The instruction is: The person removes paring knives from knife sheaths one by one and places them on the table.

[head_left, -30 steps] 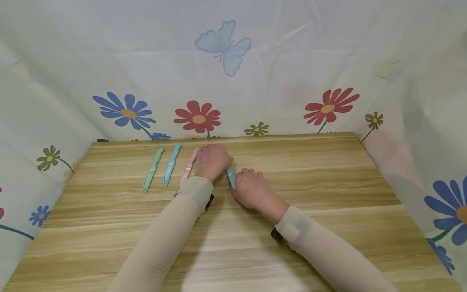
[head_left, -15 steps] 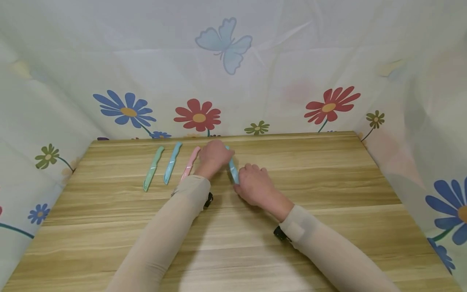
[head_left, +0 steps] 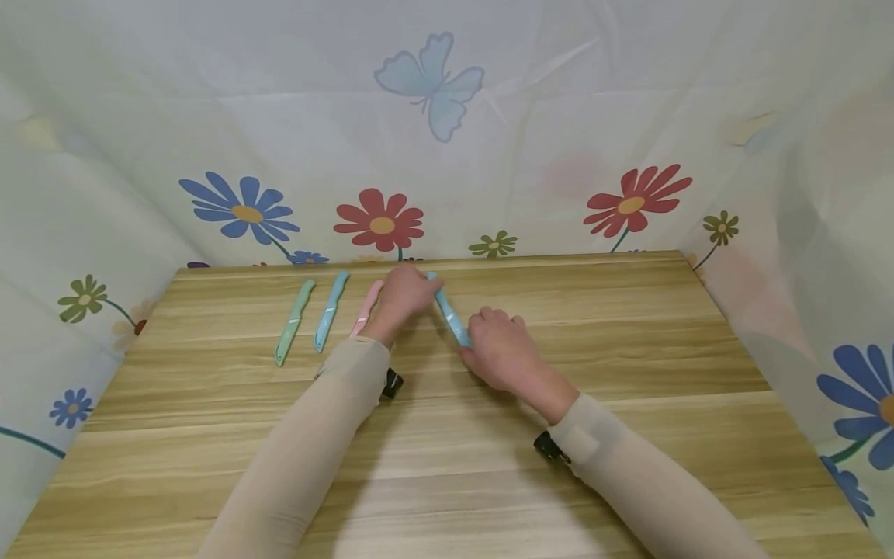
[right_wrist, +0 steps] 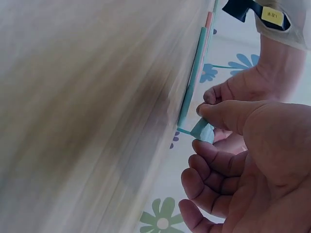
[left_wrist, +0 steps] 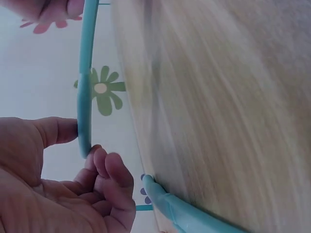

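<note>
A light-blue sheathed knife (head_left: 450, 314) is held between both hands, slanting from far left to near right. My left hand (head_left: 407, 295) pinches its handle end; in the left wrist view the thumb and fingers close on the handle (left_wrist: 84, 116). At the opposite, sheathed end, my right hand (head_left: 504, 351) pinches the tip (right_wrist: 204, 132) between thumb and forefinger. The held knife is raised off the table in the left wrist view. Another teal knife (right_wrist: 193, 75) lies near the left hand, which hides it in the head view.
Left of the hands lie a pink knife (head_left: 366, 307), partly covered by the left arm, a blue knife (head_left: 331, 310) and a green knife (head_left: 294, 322), roughly side by side. The wooden table (head_left: 594, 326) meets a flower-printed curtain (head_left: 531, 140) at its far edge.
The right hand has shifted to the right and slightly away, bringing the blue knife's tip along. The left hand has moved slightly farther away, and more of the knife now shows between the hands.
</note>
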### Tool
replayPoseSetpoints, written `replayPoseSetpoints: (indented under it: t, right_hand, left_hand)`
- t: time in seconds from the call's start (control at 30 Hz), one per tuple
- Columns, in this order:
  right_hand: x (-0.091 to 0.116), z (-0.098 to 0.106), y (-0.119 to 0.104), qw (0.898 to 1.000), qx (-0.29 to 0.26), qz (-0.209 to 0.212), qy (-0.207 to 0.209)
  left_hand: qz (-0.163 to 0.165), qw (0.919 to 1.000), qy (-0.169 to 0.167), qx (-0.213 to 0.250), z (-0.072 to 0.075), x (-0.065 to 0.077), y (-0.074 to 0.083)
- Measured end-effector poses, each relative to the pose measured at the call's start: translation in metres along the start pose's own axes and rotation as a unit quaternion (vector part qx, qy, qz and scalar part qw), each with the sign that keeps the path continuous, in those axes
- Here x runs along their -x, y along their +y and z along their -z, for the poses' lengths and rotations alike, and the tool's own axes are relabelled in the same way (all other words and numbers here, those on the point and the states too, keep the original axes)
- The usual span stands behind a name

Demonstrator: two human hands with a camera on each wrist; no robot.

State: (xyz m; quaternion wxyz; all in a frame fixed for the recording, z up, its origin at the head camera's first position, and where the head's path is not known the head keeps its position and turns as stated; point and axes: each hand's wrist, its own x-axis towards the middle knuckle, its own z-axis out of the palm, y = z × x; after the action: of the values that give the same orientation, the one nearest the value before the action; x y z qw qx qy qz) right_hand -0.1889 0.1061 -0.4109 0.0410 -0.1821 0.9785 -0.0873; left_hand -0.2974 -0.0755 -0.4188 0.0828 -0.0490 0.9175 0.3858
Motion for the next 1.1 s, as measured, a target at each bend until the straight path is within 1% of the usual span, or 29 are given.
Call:
replayPoseSetpoints:
  t: [0.03,0.1,0.27,0.3,0.37,0.43,0.53,0.6,0.7,0.87,0.97,1.1]
  right_hand:
    - [0.0,0.001,0.001,1.0,-0.002,0.001,0.004]
    - [0.001,0.001,0.003,1.0,-0.007,0.004,0.01]
    - [0.005,0.004,0.008,1.0,-0.024,0.003,0.018]
    - [0.006,0.005,0.009,0.999,-0.028,0.003,0.019]
    - [0.007,0.006,0.011,0.999,-0.033,0.003,0.022]
    - [0.009,0.007,0.012,0.999,-0.039,0.005,0.027]
    - [0.01,0.008,0.015,0.998,-0.048,0.007,0.034]
    - [0.011,0.009,0.016,0.998,-0.053,0.007,0.038]
    - [0.012,0.009,0.019,0.997,-0.055,0.009,0.044]
    - [0.012,0.01,0.023,0.997,-0.059,0.013,0.058]
    - [0.012,0.01,0.025,0.995,-0.064,0.016,0.069]
    - [0.012,0.009,0.029,0.994,-0.071,0.022,0.083]
  left_hand:
    - [0.008,1.0,-0.003,0.003,0.005,0.007,0.007]
    - [0.008,0.9998,-0.004,0.018,0.008,0.011,0.006]
    - [0.016,0.9991,-0.006,0.038,0.014,0.02,0.006]
    - [0.015,0.9987,-0.006,0.048,0.015,0.022,0.005]
    - [0.01,0.9961,-0.011,0.087,0.016,0.025,0.004]
    - [0.003,0.9908,-0.018,0.134,0.017,0.028,0.001]
    - [-0.007,0.9775,-0.037,0.208,0.018,0.032,-0.003]
    - [-0.008,0.9707,-0.049,0.235,0.02,0.034,-0.007]
    - [-0.006,0.9636,-0.07,0.258,0.022,0.038,-0.012]
    - [0.004,0.948,-0.102,0.302,0.028,0.043,-0.019]
    - [0.01,0.9403,-0.11,0.322,0.03,0.047,-0.022]
    - [0.017,0.9341,-0.115,0.338,0.033,0.052,-0.025]
